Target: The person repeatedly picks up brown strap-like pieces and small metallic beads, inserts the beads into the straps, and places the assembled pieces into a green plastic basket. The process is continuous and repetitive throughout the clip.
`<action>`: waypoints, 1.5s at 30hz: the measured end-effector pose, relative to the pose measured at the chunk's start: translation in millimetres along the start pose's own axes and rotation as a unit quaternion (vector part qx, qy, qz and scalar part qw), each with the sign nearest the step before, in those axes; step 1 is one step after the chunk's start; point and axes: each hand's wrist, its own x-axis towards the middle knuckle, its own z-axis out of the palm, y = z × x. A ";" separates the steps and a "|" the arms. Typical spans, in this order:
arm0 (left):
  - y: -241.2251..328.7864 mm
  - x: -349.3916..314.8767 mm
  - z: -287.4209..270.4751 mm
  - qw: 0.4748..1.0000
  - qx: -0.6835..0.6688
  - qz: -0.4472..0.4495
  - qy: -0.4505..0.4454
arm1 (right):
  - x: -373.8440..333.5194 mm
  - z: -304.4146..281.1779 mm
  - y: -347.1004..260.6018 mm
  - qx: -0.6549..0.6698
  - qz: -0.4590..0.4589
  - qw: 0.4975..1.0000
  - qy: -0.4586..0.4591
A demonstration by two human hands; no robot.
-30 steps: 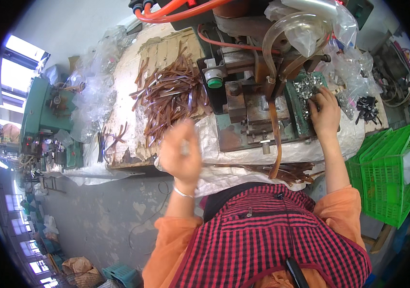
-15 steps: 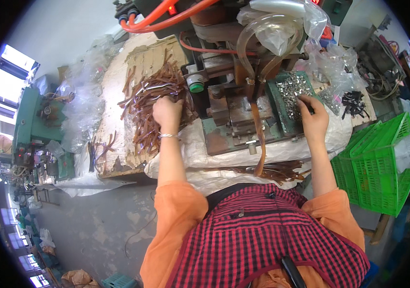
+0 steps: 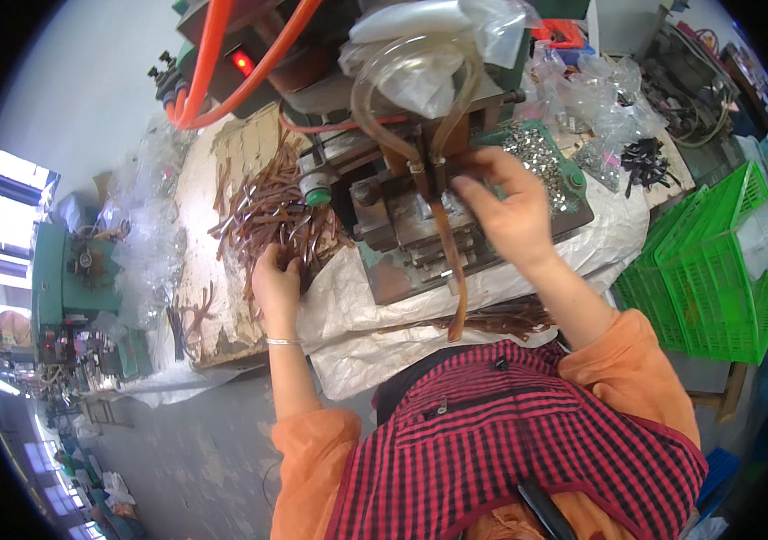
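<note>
The right hand (image 3: 510, 202) leans in over the bench machine (image 3: 391, 281), thumb and fingertips curled close beside its working head. The thumb stands a little apart from the fingers; motion blurs the tips, so I can't tell whether they pinch anything. The left hand (image 3: 276, 279) is lowered at the near edge of a heap of brown strips (image 3: 253, 211), thumb and fingers bent around a small gap; whether a strip is caught there I can't make out from here.

One brown strip (image 3: 449, 256) hangs from the middle of the machine toward the person, its near end over the white sheet (image 3: 613, 225). The head above it probably keeps it up. The heap spreads on a worn board (image 3: 199, 184) to the left, and small shiny metal pieces (image 3: 537, 151) lie to the right in a green tray (image 3: 574, 180), so each supply seems placed for the hand on its own side. More strips (image 3: 514, 317) lie along the near edge, and a clear tube (image 3: 361, 103) loops down to the head.

Farther right are clear bags (image 3: 618, 99), a clump of black strips (image 3: 646, 166) and green crates (image 3: 717, 270). As for writing, I can read none on machine or bags; a red light (image 3: 242, 61) glows on the far left of the machine.
</note>
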 end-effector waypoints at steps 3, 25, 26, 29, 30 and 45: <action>13.1 -5.6 7.1 0.993 -0.003 0.026 0.112 | -7.9 17.5 3.5 0.107 0.017 0.993 0.040; 209.6 -55.2 -1.1 0.788 -0.190 0.557 0.178 | -3.8 -86.9 82.0 -0.522 -0.022 0.853 0.016; 211.0 -55.3 2.3 0.785 -0.195 0.559 0.181 | -7.4 -92.3 83.4 -0.526 -0.026 0.850 0.022; 210.6 -55.3 4.1 0.788 -0.199 0.552 0.190 | -10.1 -86.1 87.8 -0.519 -0.052 0.852 0.036; 211.6 -56.1 2.8 0.792 -0.201 0.544 0.189 | -7.9 -82.5 85.7 -0.519 -0.054 0.853 0.036; 191.3 -91.4 -74.1 0.743 -0.156 0.626 0.178 | -18.6 -87.0 99.8 -0.379 -0.099 0.911 0.128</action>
